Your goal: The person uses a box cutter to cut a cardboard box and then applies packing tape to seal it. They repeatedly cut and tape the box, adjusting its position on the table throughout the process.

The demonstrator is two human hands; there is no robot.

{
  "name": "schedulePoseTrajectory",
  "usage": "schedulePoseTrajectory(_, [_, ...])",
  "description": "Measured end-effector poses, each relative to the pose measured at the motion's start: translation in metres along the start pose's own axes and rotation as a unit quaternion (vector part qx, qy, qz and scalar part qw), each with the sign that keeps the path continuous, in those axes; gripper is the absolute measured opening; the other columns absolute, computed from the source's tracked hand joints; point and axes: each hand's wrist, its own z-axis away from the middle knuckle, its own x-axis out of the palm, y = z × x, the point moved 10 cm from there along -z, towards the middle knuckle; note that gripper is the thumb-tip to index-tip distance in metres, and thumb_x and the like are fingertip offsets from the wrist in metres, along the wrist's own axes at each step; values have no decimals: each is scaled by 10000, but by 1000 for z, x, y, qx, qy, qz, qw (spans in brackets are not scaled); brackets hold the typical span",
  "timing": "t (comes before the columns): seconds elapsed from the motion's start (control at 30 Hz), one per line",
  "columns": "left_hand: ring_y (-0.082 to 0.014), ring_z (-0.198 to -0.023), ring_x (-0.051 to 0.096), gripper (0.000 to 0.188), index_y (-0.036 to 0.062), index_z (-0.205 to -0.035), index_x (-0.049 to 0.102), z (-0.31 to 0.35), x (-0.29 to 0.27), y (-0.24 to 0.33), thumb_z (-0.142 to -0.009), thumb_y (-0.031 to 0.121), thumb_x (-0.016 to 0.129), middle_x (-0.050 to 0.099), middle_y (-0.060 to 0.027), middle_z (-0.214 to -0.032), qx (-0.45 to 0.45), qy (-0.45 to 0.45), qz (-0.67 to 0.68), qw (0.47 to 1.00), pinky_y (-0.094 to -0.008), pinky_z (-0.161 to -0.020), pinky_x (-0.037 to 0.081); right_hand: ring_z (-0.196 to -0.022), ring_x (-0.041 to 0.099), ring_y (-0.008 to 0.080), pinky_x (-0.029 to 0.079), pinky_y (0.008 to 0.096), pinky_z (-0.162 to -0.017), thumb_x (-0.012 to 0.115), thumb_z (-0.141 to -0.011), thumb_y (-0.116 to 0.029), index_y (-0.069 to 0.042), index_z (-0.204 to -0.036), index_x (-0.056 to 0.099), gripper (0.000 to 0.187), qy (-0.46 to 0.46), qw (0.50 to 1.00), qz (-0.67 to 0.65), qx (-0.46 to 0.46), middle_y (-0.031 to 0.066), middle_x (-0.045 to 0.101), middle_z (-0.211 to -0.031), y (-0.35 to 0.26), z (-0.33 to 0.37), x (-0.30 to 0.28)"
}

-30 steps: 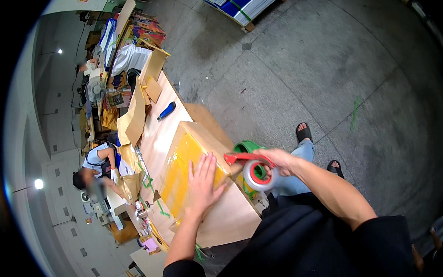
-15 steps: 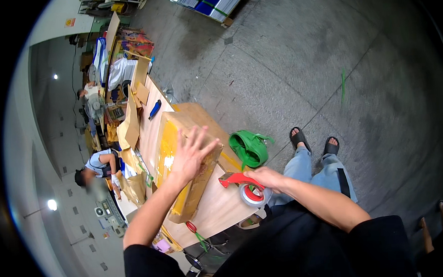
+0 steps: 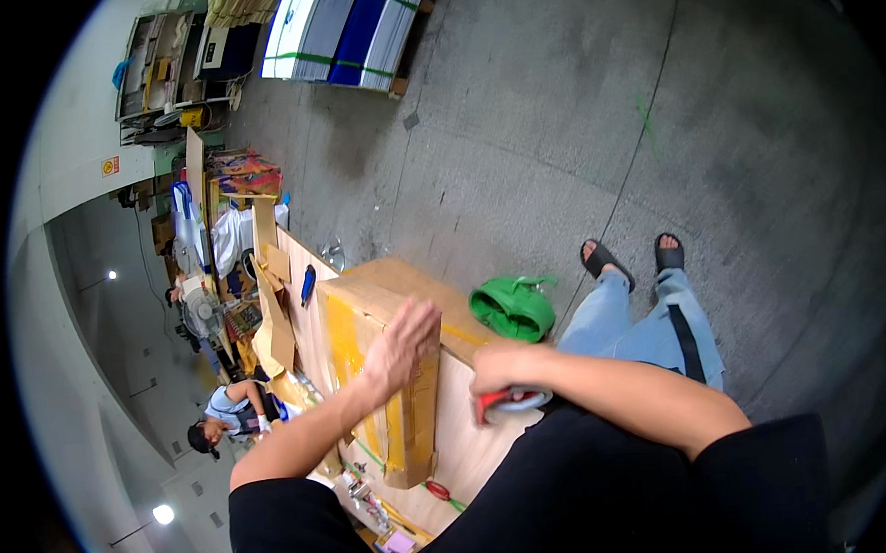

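Observation:
A long cardboard box (image 3: pixel 420 418) with yellow tape along its side sits on the wooden table (image 3: pixel 458 431) in front of me. My left hand (image 3: pixel 404 351) lies on the box's upper edge, fingers stretched out and slightly blurred. To the right, my right hand (image 3: pixel 508 366) is closed on a red tape dispenser (image 3: pixel 497 401), held low near the table edge close to my body. The dispenser's roll is partly hidden by my hand and wrist.
A green bag (image 3: pixel 510 308) is just beyond my right hand. A blue utility knife (image 3: pixel 308 284) and cardboard scraps (image 3: pixel 273 315) are on the table's far part. One person (image 3: pixel 232 413) works at left. Strapped blue-and-white stacks (image 3: pixel 345 31) stand on the floor ahead.
My right hand has turned the tape dispenser and brought it in lower, beside the box. The box looks swung more upright in view. My left hand stays on it. The whole view has shifted.

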Motion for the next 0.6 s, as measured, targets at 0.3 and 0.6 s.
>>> schedulePoseTrajectory(0.3, [-299,-1355,607,574,84,-1526,571,54,1,134,-1113,467,461,610,-143,-1510,69,-179,534,824,-503,-1222,395,-557,618,138,490,319,-529,653,-1045,-463,-1,-830,728,515,382,842,-376,-57,76,689,-682,130,155,-155])
schedulePoseTrajectory(0.6, [-197,-1037,672,773,-25,-1309,624,25,-36,17,-1082,675,388,683,-127,-1192,-61,144,986,52,-355,-910,585,-739,616,100,497,311,-644,745,-1005,-459,-8,-884,680,472,264,949,-145,-98,50,661,-780,35,128,-74])
